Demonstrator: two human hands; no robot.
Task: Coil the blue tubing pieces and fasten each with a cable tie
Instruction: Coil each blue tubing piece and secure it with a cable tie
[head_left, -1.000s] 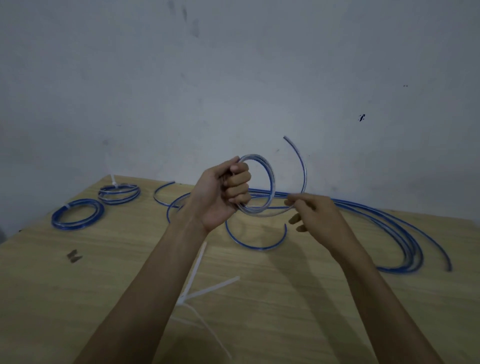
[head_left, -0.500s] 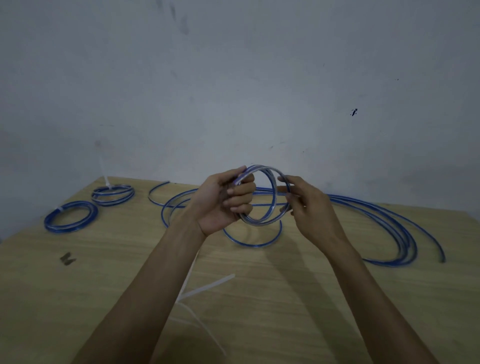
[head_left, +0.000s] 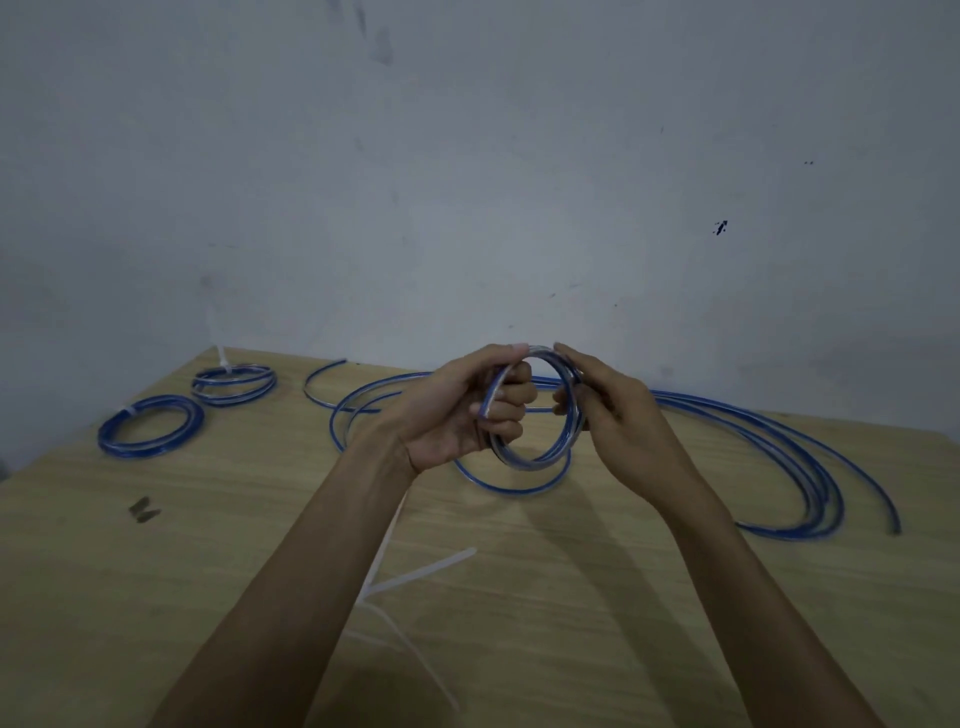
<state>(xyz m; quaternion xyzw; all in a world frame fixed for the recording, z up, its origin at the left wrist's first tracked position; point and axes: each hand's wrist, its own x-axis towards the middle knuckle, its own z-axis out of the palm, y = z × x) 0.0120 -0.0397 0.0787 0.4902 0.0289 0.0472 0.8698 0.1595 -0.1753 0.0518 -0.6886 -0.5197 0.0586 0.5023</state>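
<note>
Tubing is the matter here, but nearest the camera lie the loose ties (head_left: 415, 577), pale strips fanned out on the table (head_left: 597, 613) between the two forearms, one partly under the left arm. Above them, held up off the wood, is the coil (head_left: 535, 460), a ring of blue tubing wound in several turns and standing roughly upright. The left hand (head_left: 457, 415) grips its left side, fingers curled through the ring and thumb laid over the top. The right hand (head_left: 618, 410) holds the right side, fingers curled behind the turns and thumb tip on the upper rim, close to the left thumb. Just under the coil a short arc (head_left: 514, 486) of tubing rests on the table. To the left a small dark mark (head_left: 143, 509) shows on the wood. Farther back, long loose lengths (head_left: 810, 478) sweep from behind the hands out to the right in wide curves. At the far left sit two tied coils: the nearer coil (head_left: 150, 425) and the far coil (head_left: 234, 383), each with a white tie on it. Beyond stands a grey wall (head_left: 467, 182).
</note>
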